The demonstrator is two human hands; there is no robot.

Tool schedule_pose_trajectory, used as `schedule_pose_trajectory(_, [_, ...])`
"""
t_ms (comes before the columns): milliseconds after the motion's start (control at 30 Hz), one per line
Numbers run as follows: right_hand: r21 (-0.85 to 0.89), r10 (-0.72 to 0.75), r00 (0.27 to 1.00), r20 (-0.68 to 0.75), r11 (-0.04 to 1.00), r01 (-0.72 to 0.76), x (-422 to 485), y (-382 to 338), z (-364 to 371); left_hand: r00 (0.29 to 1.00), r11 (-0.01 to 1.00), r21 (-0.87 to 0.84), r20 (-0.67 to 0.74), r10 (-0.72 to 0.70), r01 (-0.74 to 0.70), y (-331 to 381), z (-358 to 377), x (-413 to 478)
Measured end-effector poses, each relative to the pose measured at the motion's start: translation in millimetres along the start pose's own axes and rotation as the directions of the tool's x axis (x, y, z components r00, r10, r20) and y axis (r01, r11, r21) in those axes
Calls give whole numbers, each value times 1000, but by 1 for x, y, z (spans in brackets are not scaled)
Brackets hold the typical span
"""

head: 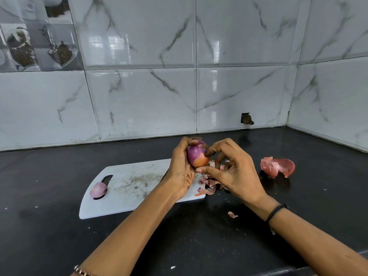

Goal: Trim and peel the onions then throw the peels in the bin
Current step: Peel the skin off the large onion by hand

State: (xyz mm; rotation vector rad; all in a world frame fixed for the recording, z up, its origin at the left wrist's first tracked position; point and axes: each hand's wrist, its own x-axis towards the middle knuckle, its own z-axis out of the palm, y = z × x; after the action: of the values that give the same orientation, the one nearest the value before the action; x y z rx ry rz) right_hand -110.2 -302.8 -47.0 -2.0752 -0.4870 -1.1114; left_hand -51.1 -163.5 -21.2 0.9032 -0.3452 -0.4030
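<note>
My left hand [180, 168] grips a partly peeled red onion [196, 154] above the right end of the white cutting board [127, 186]. Purple flesh shows on the onion's top, and orange skin clings to its lower part. My right hand [231, 168] pinches at the skin on the onion's right side with thumb and fingertips. A peeled onion [98, 190] lies on the board's left end, over the handle slot. Loose peels [209, 185] are piled at the board's right edge under my hands. No bin is in view.
A large pink piece of onion skin [277, 166] lies on the black counter [199, 236] to the right. A small peel scrap [232, 215] sits nearer me. Marble-tiled walls close the back and the right corner.
</note>
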Motion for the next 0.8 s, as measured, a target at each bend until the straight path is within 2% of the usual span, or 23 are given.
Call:
schedule_pose_trajectory(267, [28, 48, 999, 8, 998, -48, -1, 0, -1, 1000, 1000, 7, 9, -3, 3, 1, 3, -5])
schedule_pose_trajectory(433, [15, 87, 994, 61, 996, -88, -3, 0, 1, 1000, 1000, 9, 6, -13, 13, 1, 3, -5])
schedule_pose_trajectory(567, [-19, 60, 998, 34, 998, -60, -1, -2, 0, 1000, 1000, 10, 1, -13, 13, 2, 2, -4])
schedule_pose_trajectory(800, [19, 99, 995, -12, 995, -98, 1, -5, -3, 1000, 1000, -15, -11, 8, -9, 2, 1, -2])
